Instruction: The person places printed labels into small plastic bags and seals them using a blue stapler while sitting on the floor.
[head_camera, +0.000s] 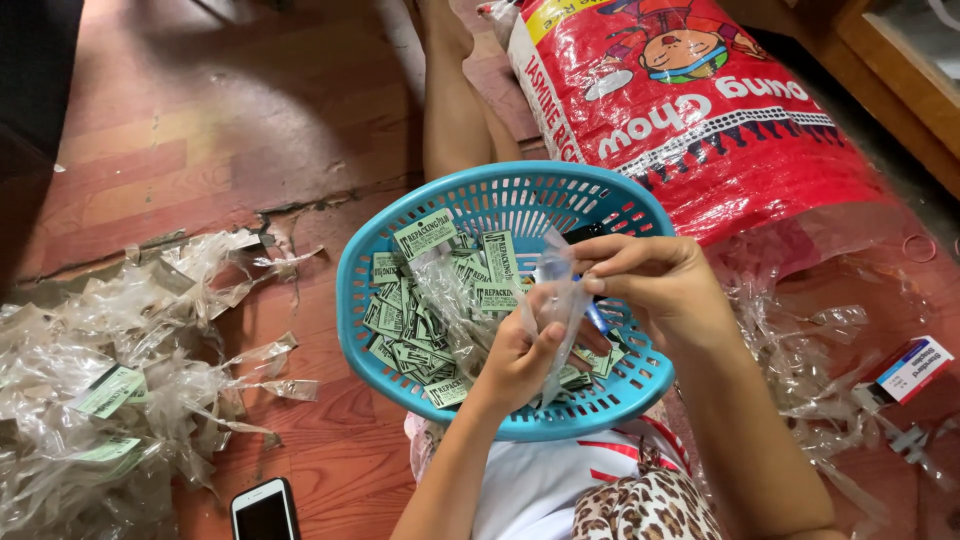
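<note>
We look down on a person seated on a red wooden floor (330, 430), both hands raised together over a blue plastic basket (600, 205) that rests in the lap. The left hand (518, 358) is closed around a small clear plastic bag (556, 300), thumb pressed against its side. The right hand (655, 275) meets it from above, fingertips (592, 270) pinched on the top edge of the same bag, so the two hands touch at the bag and hold it just over the basket's right half. A dark blue object shows under the right hand, too hidden for us to tell what it is.

Beneath and to the left of the hands, the basket holds a loose heap of small green paper labels (405, 330), with another crumpled clear bag (450, 290) lying among them. Well off to the left of the hands, a pile of torn clear plastic scraps (120, 350) spreads over the floor, a few green labels caught in it. Below the left forearm, near the frame's lower edge, lies a white phone (265, 512), screen dark. Beyond the right hand sits a large red rice sack (700, 140) on its side. To the right of the right forearm, more clear scraps (800, 340) litter the floor beside a small red and white box (912, 368).
</note>
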